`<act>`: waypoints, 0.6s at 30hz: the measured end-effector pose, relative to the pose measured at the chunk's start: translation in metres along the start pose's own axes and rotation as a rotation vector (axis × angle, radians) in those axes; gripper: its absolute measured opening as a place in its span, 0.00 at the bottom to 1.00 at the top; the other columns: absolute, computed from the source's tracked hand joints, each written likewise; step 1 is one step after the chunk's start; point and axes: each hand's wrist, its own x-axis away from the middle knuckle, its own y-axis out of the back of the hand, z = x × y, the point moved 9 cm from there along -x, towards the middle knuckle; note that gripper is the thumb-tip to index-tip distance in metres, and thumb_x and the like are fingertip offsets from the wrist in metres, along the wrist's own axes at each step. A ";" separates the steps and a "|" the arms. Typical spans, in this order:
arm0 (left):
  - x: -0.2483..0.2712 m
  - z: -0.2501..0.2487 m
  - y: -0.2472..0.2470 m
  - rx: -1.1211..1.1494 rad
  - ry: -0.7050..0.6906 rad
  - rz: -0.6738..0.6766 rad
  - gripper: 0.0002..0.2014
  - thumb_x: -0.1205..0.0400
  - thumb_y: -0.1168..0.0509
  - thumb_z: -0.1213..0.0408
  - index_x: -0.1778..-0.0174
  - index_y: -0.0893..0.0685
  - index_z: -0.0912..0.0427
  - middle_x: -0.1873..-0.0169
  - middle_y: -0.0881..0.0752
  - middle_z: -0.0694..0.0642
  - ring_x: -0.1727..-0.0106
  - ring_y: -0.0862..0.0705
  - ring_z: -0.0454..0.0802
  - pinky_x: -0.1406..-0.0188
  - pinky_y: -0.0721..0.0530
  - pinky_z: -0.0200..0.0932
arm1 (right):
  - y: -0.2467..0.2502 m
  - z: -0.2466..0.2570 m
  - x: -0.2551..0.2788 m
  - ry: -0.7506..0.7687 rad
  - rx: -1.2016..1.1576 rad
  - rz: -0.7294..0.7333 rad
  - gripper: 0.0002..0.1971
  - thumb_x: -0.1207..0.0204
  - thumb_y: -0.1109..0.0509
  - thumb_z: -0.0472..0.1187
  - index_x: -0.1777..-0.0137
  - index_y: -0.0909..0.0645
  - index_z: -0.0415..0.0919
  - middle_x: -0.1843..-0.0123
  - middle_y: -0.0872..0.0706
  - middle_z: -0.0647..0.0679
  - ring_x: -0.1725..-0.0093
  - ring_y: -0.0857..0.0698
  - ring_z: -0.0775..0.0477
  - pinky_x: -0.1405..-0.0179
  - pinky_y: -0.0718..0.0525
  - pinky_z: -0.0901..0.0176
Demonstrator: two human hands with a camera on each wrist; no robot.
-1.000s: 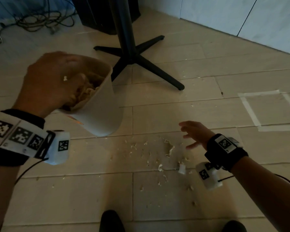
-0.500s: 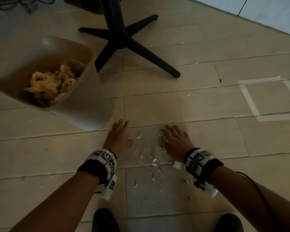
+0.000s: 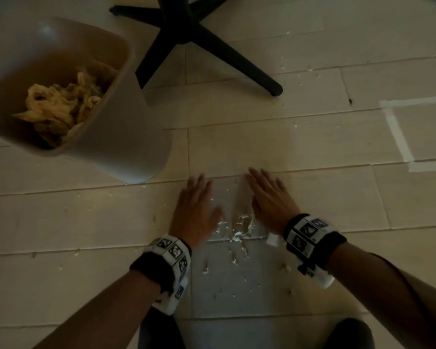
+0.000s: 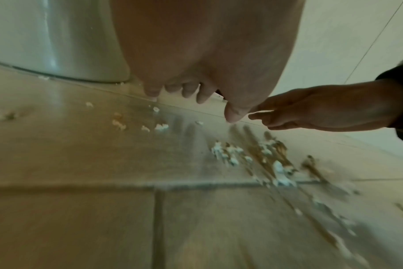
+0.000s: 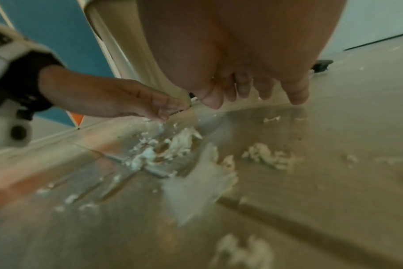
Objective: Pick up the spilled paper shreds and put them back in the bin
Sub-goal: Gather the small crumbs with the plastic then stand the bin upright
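A beige bin (image 3: 126,137) stands on the floor at the upper left, with crumpled paper shreds (image 3: 63,104) inside. Small white shreds (image 3: 242,226) lie heaped on the floor between my two hands, and loose bits (image 3: 233,260) trail toward me. My left hand (image 3: 195,210) lies flat on the floor, fingers straight, just left of the heap. My right hand (image 3: 267,197) lies flat just right of it, fingers straight. The wrist views show the heap (image 4: 253,156) (image 5: 166,151) low between both hands, with nothing held in either.
A black star-shaped chair base (image 3: 186,39) stands behind the bin and the hands. White tape lines (image 3: 398,137) mark the floor at the right. Tiny shred specks (image 3: 291,290) dot the tiles around. My dark shoes (image 3: 161,333) are at the bottom edge.
The left hand left the bin and came down to the floor. Both flat hands have slid closer together and toward me, pushing the scattered shreds into a small heap between them.
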 end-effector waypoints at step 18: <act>0.043 0.109 -0.004 0.160 0.389 -0.039 0.39 0.10 0.42 0.47 0.09 0.48 0.64 0.08 0.52 0.62 0.07 0.54 0.63 0.08 0.50 0.62 | -0.021 -0.049 0.054 -0.208 -0.028 -0.021 0.36 0.22 0.67 0.58 0.15 0.53 0.44 0.13 0.57 0.45 0.15 0.59 0.43 0.17 0.58 0.42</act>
